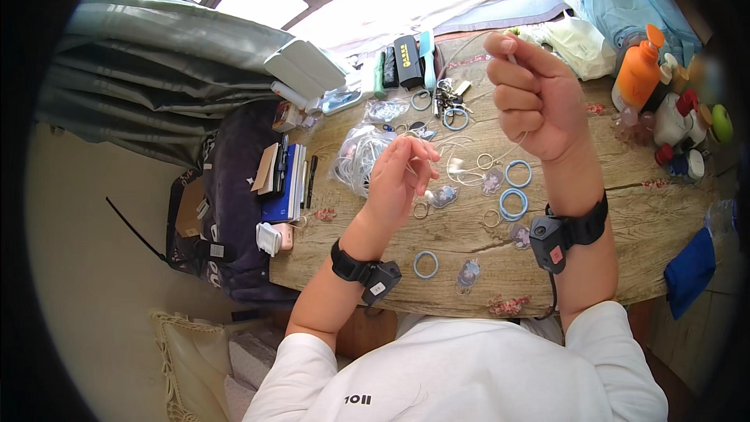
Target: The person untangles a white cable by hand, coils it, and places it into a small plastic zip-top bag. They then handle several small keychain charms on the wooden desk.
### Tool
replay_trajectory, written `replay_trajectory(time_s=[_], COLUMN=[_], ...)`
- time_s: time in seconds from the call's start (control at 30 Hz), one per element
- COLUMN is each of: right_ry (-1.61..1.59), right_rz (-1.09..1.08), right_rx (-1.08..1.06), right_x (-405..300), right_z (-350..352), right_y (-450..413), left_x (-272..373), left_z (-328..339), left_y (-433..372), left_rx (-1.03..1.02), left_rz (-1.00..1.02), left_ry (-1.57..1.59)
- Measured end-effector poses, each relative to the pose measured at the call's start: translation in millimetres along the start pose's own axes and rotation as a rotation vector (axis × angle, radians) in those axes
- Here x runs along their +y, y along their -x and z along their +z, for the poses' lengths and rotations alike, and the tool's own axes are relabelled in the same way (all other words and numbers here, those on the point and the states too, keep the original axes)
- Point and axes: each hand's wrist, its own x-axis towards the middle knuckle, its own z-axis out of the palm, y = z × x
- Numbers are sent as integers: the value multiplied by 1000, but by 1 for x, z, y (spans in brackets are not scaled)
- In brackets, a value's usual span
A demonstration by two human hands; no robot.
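My right hand (530, 91) is raised over the right of the wooden table (375, 269), its fingers closed on a thin white cable (513, 58). My left hand (404, 167), lower and left, has its fingers curled around loops of pale cable beside a clear plastic bag (357, 158) of coiled cords. White earphones (455, 170) lie between the hands. Around them are light blue rings (514, 204), metal key rings (484, 161) and clear printed charms (443, 196). A single blue ring (426, 265) and another charm (469, 274) lie near the front edge.
Keys (450, 97), a black case (408, 61) and a blue comb (428, 61) lie at the back. Notebooks (284, 181) and a pink charger (285, 235) sit left. An orange pump bottle (637, 76) and several small bottles stand right. A blue cloth (690, 272) overhangs the right edge.
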Motion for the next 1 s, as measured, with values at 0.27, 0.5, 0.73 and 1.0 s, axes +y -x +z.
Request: replay_trajectory(time_s=[0.27, 0.5, 0.73, 1.0], right_ry=[958, 1691, 1950, 1775], right_rz=[-359, -240, 289, -92], right_rx=[709, 1024, 766, 144], right_x=[-1, 1, 19, 42], right_z=[18, 4, -1, 1], right_y=[10, 9, 6, -7], left_x=[22, 54, 63, 72], left_z=[-12, 2, 6, 27], left_y=[11, 16, 18, 13], left_rx=[117, 96, -72, -11], left_rz=[149, 248, 141, 94], left_ry=[-319, -541, -339, -427])
